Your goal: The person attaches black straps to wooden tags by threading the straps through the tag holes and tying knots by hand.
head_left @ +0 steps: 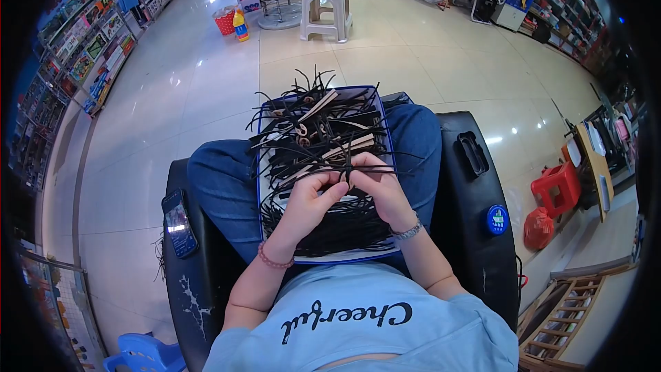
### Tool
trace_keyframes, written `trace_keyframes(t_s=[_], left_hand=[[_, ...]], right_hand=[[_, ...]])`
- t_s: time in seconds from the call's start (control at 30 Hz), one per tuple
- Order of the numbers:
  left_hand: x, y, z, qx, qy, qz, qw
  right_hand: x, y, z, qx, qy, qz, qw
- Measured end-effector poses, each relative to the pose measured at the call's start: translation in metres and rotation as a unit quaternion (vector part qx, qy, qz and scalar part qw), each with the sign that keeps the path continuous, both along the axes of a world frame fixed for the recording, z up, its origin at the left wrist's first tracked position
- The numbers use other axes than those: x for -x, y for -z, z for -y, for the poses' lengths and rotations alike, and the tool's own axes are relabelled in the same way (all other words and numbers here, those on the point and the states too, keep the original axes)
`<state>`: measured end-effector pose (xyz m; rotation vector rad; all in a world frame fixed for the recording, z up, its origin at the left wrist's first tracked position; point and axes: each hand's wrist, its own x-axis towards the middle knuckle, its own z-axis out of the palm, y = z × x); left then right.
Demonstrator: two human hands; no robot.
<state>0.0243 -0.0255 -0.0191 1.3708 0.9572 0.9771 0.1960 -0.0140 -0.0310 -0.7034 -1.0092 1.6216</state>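
Observation:
Thin black cords [349,165] are pinched between the fingertips of both hands, crossing each other over a box. My left hand [318,193] is closed, thumb against forefinger. Close beside it, my right hand [375,180] is closed on the same cords from the other side. Under the hands a shallow white box with a blue rim [260,196] rests on the lap. Bundles of black cords with beige strips [320,134] fill its far part, and a heap of loose black cords [330,227] lies in the near part. The fingers partly hide the crossing point.
A phone [180,223] lies on the left armrest; a blue round tin [496,219] and a black tray [471,153] are on the right one. Ahead stand a grey stool [326,8] and a yellow bottle [240,25]. A red stool [556,189] is at the right.

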Motion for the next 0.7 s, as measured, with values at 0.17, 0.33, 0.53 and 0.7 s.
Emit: trace_keyframes(t_s=[0.17,0.33,0.53,0.7], left_hand=[[-0.004,-0.016,0.000,-0.145,-0.018,-0.201,0.969],[-0.008,-0.006,-0.002,-0.113,-0.027,-0.219,0.969],[-0.013,-0.011,0.004,-0.040,-0.043,-0.121,0.991],[-0.004,-0.003,-0.001,-0.011,-0.067,0.047,0.997]], right_hand=[[0.002,-0.002,-0.007,-0.082,0.049,0.094,0.991],[0.002,-0.001,-0.007,-0.031,0.017,0.040,0.999],[0.004,-0.007,-0.004,0.008,0.009,0.012,1.000],[-0.001,0.000,-0.002,-0.020,0.041,0.013,0.999]])
